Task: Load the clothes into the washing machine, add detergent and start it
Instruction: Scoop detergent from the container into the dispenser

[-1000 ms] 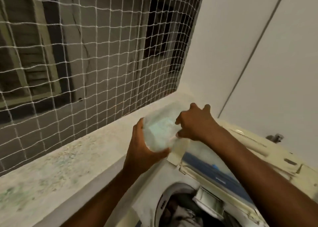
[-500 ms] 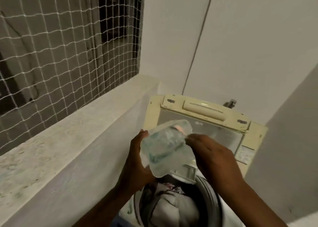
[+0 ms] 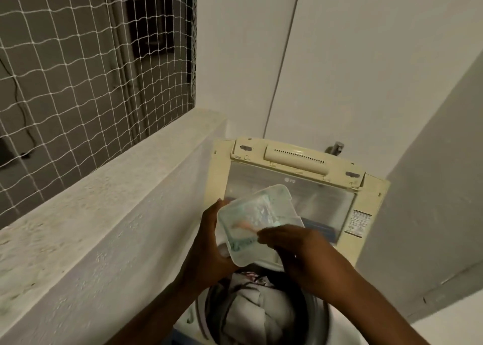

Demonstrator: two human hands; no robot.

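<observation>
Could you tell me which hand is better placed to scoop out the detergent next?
The right hand: its fingers are at the open tub, while the left hand grips the tub's side over the clothes.

You stand in a dim, narrow corner lit with a flat, yellowish light. To your upper left a white string net (image 3: 86,65) stretches across an opening, and behind it you see a grey tiled outer wall (image 3: 52,109) and a dark gap (image 3: 151,17). Below the net a speckled stone ledge (image 3: 78,203) runs away from you on top of a rough plastered low wall (image 3: 117,266). Ahead, the plain white back wall (image 3: 366,70) carries a thin vertical pipe or conduit (image 3: 285,57). A small metal tap (image 3: 335,147) pokes out low on that wall. On your right a shadowed grey wall (image 3: 444,201) slants in.
</observation>
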